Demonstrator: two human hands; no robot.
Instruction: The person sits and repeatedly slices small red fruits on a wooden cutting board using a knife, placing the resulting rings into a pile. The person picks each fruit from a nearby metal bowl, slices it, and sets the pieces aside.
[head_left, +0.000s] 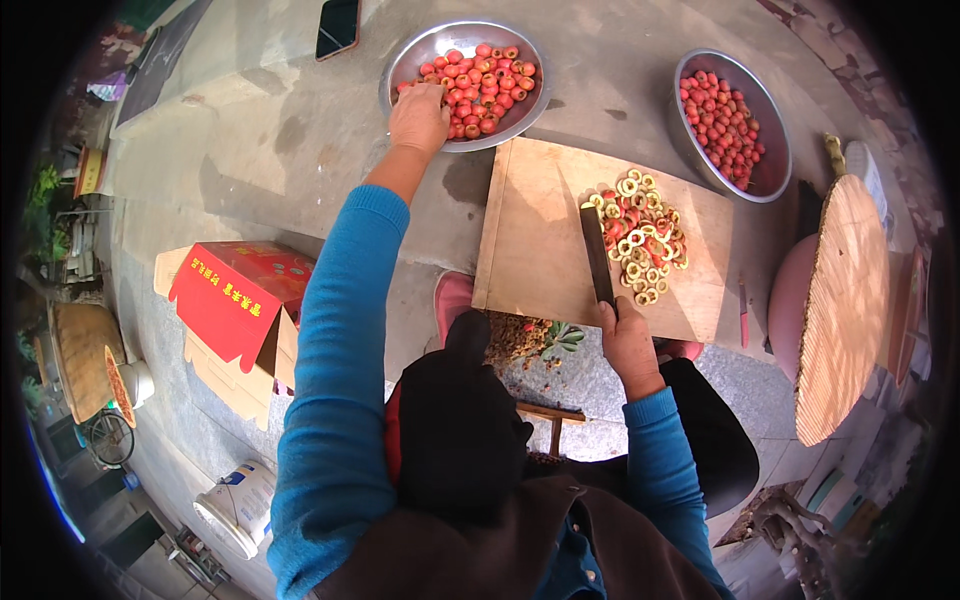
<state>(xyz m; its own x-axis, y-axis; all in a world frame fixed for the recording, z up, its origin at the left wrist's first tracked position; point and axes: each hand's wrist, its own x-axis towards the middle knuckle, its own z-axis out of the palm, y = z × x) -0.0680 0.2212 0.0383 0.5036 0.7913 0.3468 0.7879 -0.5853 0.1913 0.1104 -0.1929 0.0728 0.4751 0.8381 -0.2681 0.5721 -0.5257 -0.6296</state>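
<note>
My left hand (420, 116) reaches over the left rim of a metal basin (534, 112) of red hawthorn fruits (472, 90); its fingertips are among the fruits, and whether they hold one cannot be seen. In my right hand (628, 341) is the handle of a knife with a broad dark blade (597, 255), which lies along the wooden cutting board (536, 225). Just right of the blade is a pile of sliced hawthorn rings (641, 240), with pale flesh and hollow middles, mixed with red pieces.
A second metal basin (780, 169) with whole hawthorns stands back right. A small red-handled knife (743, 315) lies right of the board. At far right leans a round woven lid (844, 315). A red carton (232, 292) and a white bucket (240, 502) stand left; a phone (337, 28) lies behind.
</note>
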